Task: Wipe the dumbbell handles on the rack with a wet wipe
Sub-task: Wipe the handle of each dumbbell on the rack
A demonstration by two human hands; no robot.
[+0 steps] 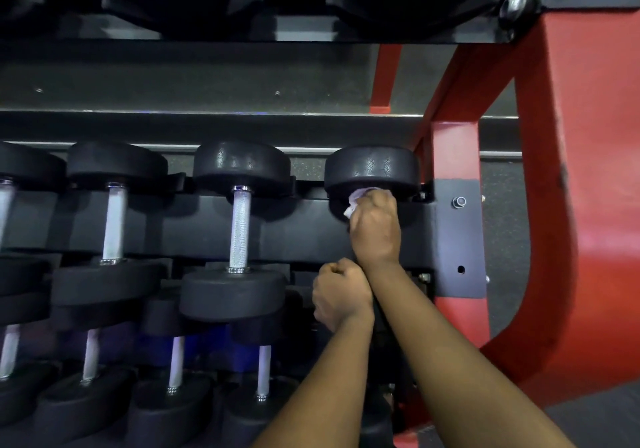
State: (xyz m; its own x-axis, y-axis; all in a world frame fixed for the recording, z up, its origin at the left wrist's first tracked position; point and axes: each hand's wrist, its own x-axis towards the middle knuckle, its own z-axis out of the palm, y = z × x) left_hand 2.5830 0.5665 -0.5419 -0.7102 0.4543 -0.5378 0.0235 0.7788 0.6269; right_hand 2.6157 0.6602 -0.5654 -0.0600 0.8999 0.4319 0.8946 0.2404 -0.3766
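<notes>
- The right hand is clenched around the wet wipe, with the wipe wrapped over the far end of a handle, so one squeeze cleans all round the bar.
- That handle belongs to the end dumbbell at the right end of the rack's middle tier, just beside the red upright. The handle is hidden under the hand and wrist.
- White folds of the wipe show at the thumb side and touch the underside of the far head. A stroke from there toward the near edge would likely cover the whole grip.
- The left hand is curled into a fist at the near edge of the same tier, against the right wrist. What it closes on is hidden. I judge it steadies the dumbbell so it does not roll in its cradle.
- The neighbouring handle to the left lies bare and knurled, and another handle sits further left. Both look next in line.
- The lower-tier handles sit below the near edge, and no hand is on them.
- The heads rest in black saddles, so each bar is open to a full wrap.
- Risk: the knurling may snag or shred the damp wipe.
</notes>
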